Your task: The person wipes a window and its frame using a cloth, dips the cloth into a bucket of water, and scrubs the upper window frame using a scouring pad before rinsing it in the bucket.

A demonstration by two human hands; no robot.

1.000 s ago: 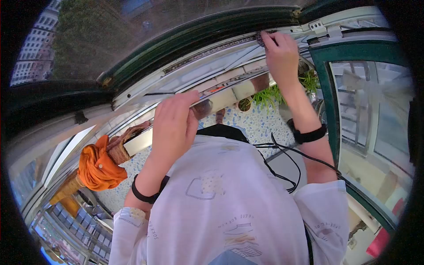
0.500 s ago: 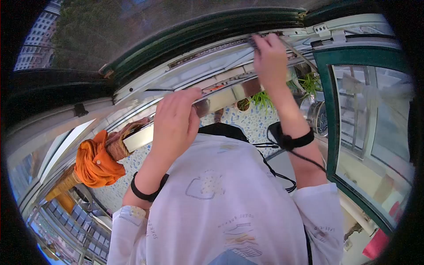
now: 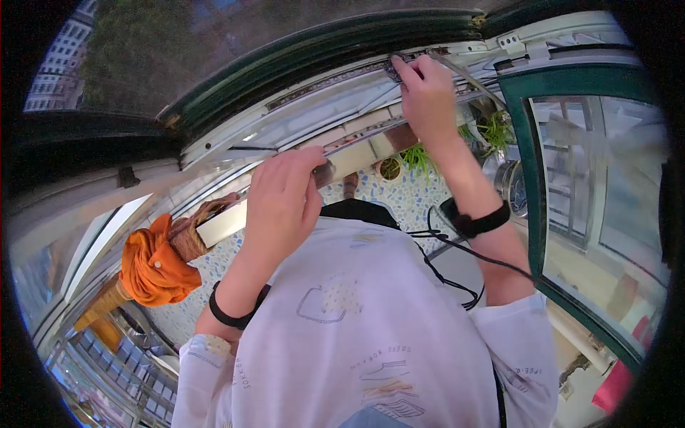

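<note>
At the upper right of the head view, my right hand [image 3: 430, 96] is closed, pinching a small dark grey wad like a scouring pad [image 3: 393, 69]. The wad is against the dirty slotted track [image 3: 332, 88] of the window frame [image 3: 239, 120]. My left hand [image 3: 284, 196] is closed over a pale flat rail [image 3: 222, 225] in front of my body, fingers bent over its far side. Its fingertips are partly hidden.
A green-framed glazed sash [image 3: 523, 135] stands swung inward on the right. An orange cloth [image 3: 158, 264] is tied round the rope-wrapped rail end on the left. Potted plants [image 3: 492, 132] stand below on the speckled floor [image 3: 421, 187]. A black cord [image 3: 492, 258] hangs from my right wrist.
My right hand has moved a little left along the track with the grey scouring pad. My left hand stays on the rail, almost unmoved.
</note>
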